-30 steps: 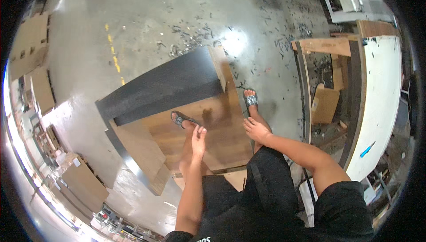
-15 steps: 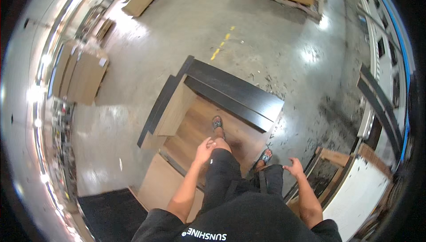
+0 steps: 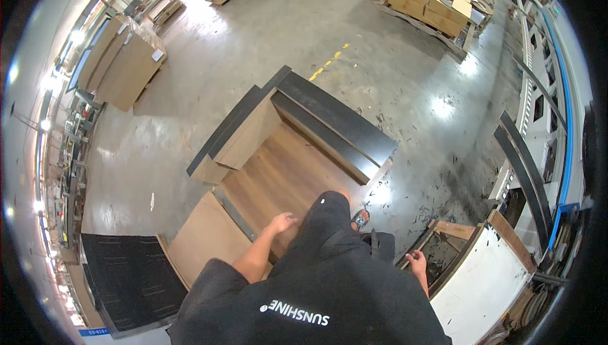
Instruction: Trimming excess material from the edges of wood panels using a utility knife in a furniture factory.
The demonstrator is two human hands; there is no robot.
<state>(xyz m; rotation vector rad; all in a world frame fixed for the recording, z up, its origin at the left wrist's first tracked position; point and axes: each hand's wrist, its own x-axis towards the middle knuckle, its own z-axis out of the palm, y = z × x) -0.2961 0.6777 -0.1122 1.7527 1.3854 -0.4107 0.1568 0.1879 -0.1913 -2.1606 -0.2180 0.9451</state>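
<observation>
Now the left foot no longer shows on the brown panel (image 3: 288,169), leaving it more exposed on the floor (image 3: 266,38), beneath the left hand (image 3: 280,223). Both hands look empty, fingers loosely bent, the right hand (image 3: 417,263) near a white-topped frame (image 3: 476,278).

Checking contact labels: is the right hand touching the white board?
Apart. Head view: the dark opening of the wooden frame shows between the right hand and the white board.

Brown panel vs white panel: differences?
Surface: the brown panel shows wood grain; the white panel is plain with dark specks.
Position: the brown panel is nearer the left hand, the white panel nearer the right hand.
Shared: both are broad and flat.
</observation>
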